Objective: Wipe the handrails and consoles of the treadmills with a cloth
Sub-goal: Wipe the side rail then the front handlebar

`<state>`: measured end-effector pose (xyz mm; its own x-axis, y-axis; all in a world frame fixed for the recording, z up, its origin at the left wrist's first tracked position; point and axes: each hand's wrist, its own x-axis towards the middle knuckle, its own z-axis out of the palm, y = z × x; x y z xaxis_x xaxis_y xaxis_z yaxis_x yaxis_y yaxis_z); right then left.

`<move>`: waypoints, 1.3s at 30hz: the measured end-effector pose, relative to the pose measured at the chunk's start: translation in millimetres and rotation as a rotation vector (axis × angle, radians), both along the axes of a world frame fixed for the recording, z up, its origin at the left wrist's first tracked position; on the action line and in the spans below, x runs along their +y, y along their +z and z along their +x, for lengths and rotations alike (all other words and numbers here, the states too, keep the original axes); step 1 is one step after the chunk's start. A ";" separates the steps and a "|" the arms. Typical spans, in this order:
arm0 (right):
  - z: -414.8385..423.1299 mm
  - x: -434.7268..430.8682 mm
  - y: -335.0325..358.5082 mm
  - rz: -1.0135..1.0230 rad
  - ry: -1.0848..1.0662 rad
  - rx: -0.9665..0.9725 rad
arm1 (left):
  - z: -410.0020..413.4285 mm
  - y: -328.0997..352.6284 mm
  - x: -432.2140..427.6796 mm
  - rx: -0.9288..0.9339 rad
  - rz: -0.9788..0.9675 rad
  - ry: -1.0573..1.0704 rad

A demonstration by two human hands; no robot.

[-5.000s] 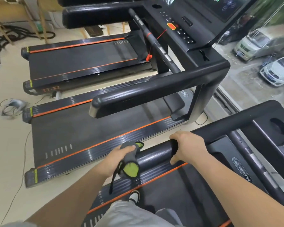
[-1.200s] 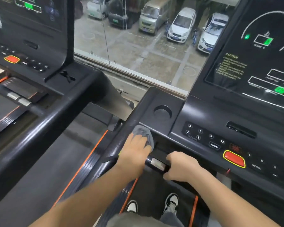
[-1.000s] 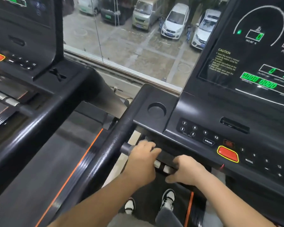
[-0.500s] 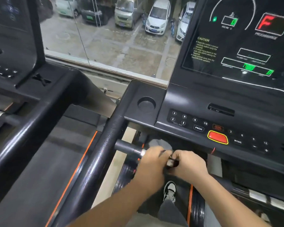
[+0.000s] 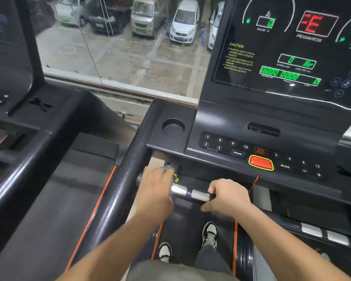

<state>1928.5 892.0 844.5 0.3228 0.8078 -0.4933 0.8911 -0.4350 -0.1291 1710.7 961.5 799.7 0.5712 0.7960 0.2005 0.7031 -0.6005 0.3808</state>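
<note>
A black tubular side handrail (image 5: 128, 179) looks like painted metal, glossy, with long highlights and small scuffs. The short black crossbar (image 5: 188, 192) carries two bright polished metal sensor plates (image 5: 200, 195). The black plastic console (image 5: 221, 122) is matt and smooth; its dark display panel (image 5: 272, 43) is glossy and reflective. A red oval button (image 5: 260, 162) shines like smooth plastic. A grey cloth with a yellow-green edge (image 5: 168, 168) looks soft, though blurred. The dark grey treadmill belt (image 5: 49, 199) is matt and finely textured.
</note>
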 end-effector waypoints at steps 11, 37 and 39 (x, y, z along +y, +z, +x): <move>-2.3 -4.7 0.6 0.012 -0.023 -0.005 | -12.7 -3.2 10.5 0.094 0.015 -0.217; -3.6 83.3 53.5 0.317 0.309 0.095 | -4.4 19.1 -15.3 0.017 -0.178 0.013; -5.8 97.4 60.7 0.328 0.442 0.004 | -10.1 24.4 -14.3 -0.195 -0.369 0.076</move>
